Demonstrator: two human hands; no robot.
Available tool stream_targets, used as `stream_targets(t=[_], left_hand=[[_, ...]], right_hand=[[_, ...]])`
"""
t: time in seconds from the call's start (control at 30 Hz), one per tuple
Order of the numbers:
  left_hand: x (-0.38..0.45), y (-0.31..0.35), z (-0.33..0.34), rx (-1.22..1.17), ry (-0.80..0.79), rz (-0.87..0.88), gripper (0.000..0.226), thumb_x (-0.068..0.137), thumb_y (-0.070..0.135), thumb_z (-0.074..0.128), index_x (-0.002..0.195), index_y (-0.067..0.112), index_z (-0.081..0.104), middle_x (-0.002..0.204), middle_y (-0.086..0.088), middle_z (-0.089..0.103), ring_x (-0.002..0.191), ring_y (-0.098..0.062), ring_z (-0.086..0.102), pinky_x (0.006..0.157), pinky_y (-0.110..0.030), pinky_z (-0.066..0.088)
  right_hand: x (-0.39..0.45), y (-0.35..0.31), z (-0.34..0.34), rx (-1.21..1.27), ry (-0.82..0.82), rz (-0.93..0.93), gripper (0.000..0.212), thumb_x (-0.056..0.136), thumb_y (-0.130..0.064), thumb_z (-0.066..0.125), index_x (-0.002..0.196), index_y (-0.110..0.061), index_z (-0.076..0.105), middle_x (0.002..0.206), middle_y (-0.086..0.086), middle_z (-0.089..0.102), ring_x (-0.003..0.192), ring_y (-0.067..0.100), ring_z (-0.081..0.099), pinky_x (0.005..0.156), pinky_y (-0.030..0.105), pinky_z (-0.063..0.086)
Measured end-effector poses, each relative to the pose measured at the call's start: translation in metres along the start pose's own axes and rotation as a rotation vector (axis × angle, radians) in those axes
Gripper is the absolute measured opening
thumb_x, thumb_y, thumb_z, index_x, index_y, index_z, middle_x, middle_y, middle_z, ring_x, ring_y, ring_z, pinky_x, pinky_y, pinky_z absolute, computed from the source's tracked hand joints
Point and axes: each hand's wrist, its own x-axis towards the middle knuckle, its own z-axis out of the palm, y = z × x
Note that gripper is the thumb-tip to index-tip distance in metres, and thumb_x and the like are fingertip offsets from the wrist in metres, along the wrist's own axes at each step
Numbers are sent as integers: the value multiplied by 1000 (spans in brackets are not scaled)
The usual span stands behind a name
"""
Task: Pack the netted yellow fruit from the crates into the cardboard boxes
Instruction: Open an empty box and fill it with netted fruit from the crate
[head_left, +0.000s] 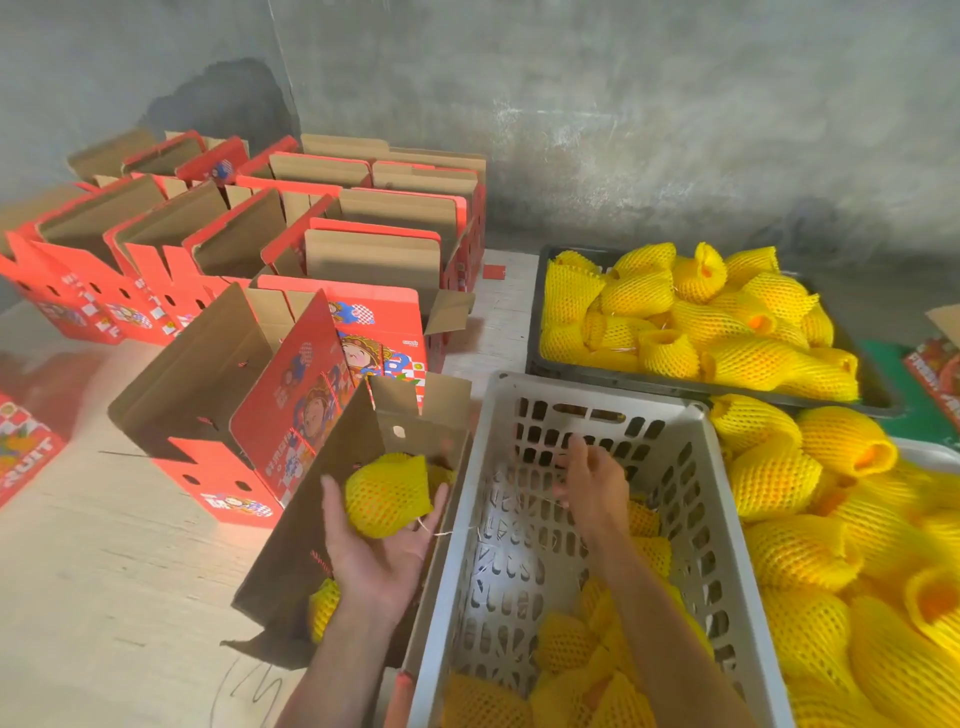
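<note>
My left hand (376, 545) holds a netted yellow fruit (387, 493) palm up, fingers curled round it, over the open cardboard box (332, 467) just left of the grey crate. Another netted fruit (324, 608) lies in that box near my wrist. My right hand (592, 483) hovers inside the grey plastic crate (519, 395), fingers loosely spread and a little blurred, holding nothing. Several netted fruit (566, 644) lie in the near end of this crate.
A black crate (535, 338) full of netted fruit stands at the back right. More netted fruit (831, 519) are heaped at the right. Rows of open red cardboard boxes (260, 234) fill the back left, against a grey wall. The pale floor (104, 571) lies front left.
</note>
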Motion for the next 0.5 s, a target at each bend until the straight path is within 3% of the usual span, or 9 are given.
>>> stream_targets(t=[0.07,0.17,0.27,0.33,0.43,0.5], left_hand=[[4,1,-4,-26,178,40,69,82,50,77,141,19,61,120,-5,72,111,-24,69,81,-40,62],[7,-1,-9,98,341,39,64,90,56,66,146,27,54,131,-1,62,122,-23,60,80,-36,57],[6,-6,-9,129,347,70,66,91,65,59,148,33,48,146,-3,54,128,-27,58,82,-43,58],[4,-6,-8,116,287,39,72,88,65,65,147,28,48,145,-12,54,114,-29,69,83,-42,64],[2,-8,-4,272,210,-74,78,78,75,67,120,9,65,110,-12,74,82,-19,77,67,-30,65],[3,-11,-4,354,196,-86,72,71,79,70,96,12,72,75,-1,72,59,-13,70,53,-24,60]], right_hand=[[9,15,-4,-281,49,-11,41,103,-52,51,129,-22,60,107,-3,71,87,17,71,74,38,62],[21,41,-9,-699,100,-158,53,101,-42,58,146,-15,46,146,8,49,132,27,48,110,43,44],[27,54,-14,-923,63,-52,77,97,-46,64,156,-15,27,162,15,25,150,36,24,123,50,27],[30,60,-16,-1004,11,61,89,96,-44,67,160,-11,16,165,17,22,153,37,22,125,51,24],[30,64,-15,-1149,0,100,91,99,-43,63,160,0,10,164,21,27,152,36,28,123,48,29],[30,62,-15,-1210,23,112,89,100,-40,62,160,2,12,164,21,29,152,37,29,122,47,31]])
